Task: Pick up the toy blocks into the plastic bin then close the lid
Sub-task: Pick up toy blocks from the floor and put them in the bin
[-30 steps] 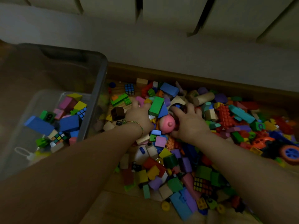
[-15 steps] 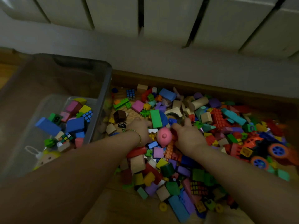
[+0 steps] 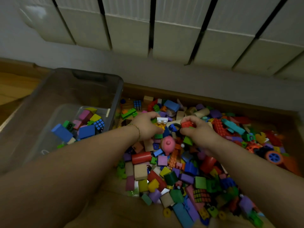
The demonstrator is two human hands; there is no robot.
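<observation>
The toy blocks (image 3: 181,170) are being picked over in a heap on the floor (image 3: 115,211), just right of the plastic bin (image 3: 117,99), where a few are already sitting. A white brick (image 3: 162,120) is being gripped by the left hand (image 3: 145,127), a red brick (image 3: 186,124) by the right hand (image 3: 197,130).

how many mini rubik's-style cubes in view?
3: bin cube inside the plastic bin; far cube on the floor just right of the bin; near cube among the nearest toy blocks. Others may be hidden.
</observation>
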